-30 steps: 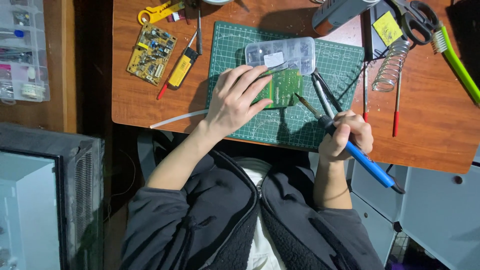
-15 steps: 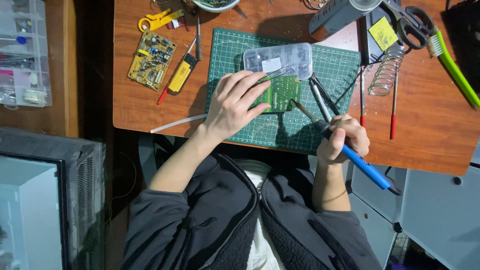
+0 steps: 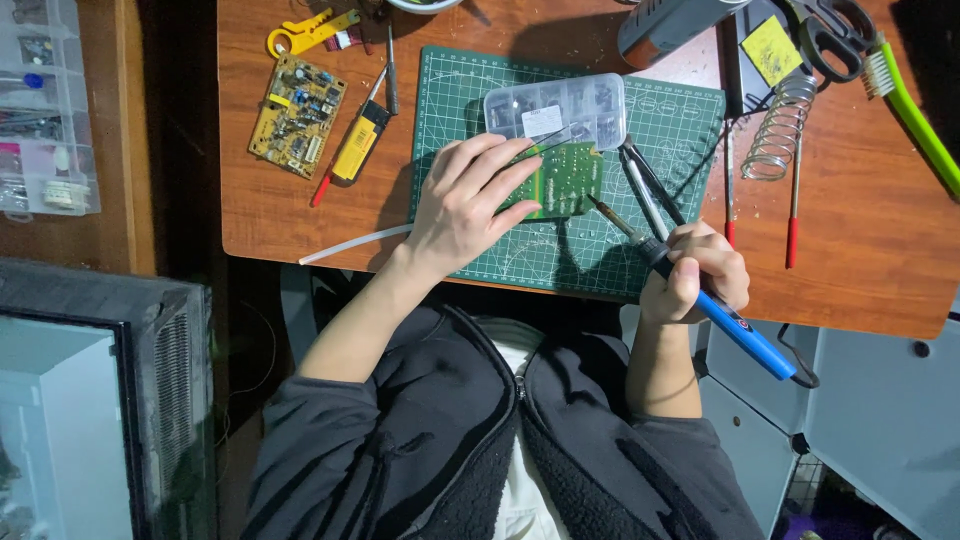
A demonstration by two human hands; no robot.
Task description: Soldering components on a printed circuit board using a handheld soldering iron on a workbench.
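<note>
My left hand [image 3: 465,205] lies flat over a green circuit board [image 3: 568,180] on the green cutting mat [image 3: 470,95], pressing it down; a thin metal tool sticks out from under its fingers. My right hand [image 3: 692,270] grips a blue-handled soldering iron [image 3: 735,325]. The iron's tip touches the board's right edge. A clear plastic parts box [image 3: 556,110] sits just beyond the board.
A yellow circuit board [image 3: 298,115], a yellow wire stripper [image 3: 305,30] and small tools lie at the left of the wooden desk [image 3: 860,230]. A coiled iron stand [image 3: 780,125], scissors [image 3: 830,30], a green brush [image 3: 915,110] and red-handled probes are at the right. A drawer organizer [image 3: 45,100] stands far left.
The iron's tip has moved closer to the green board's right edge. My left hand has stayed on the board.
</note>
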